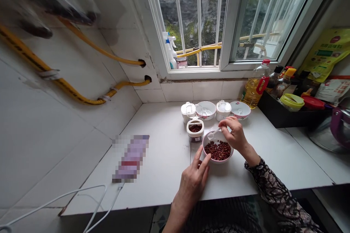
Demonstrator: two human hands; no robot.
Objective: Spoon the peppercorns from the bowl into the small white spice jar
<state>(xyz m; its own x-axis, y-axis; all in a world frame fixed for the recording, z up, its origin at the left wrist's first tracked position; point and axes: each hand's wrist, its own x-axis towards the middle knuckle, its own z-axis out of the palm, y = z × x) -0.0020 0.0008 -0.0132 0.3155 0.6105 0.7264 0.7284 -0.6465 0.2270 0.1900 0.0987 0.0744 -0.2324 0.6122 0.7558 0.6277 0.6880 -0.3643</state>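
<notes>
A white bowl with a pink rim [232, 153] stands on the counter, its bottom covered with dark red peppercorns [218, 150]. My left hand [193, 178] holds the bowl's near left side, fingers along the rim. In my right hand [233, 134], pinched between thumb and fingers, is a small white plastic spoon [212, 135]; its scoop hangs over the far left part of the bowl, and I see no peppercorns on it. Just left of the bowl, a lidded spice jar [195, 139] stands with its clear lid raised and dark red peppercorns inside.
Behind are two white seasoning jars [188, 113] [223, 110] and two white bowls [205, 110] [240, 110]. An oil bottle [253, 89] stands by a black box [276, 111] of condiments. A blurred-out object [132, 158] with a white cable [109, 204] lies left. A pot lid [328, 134] is far right.
</notes>
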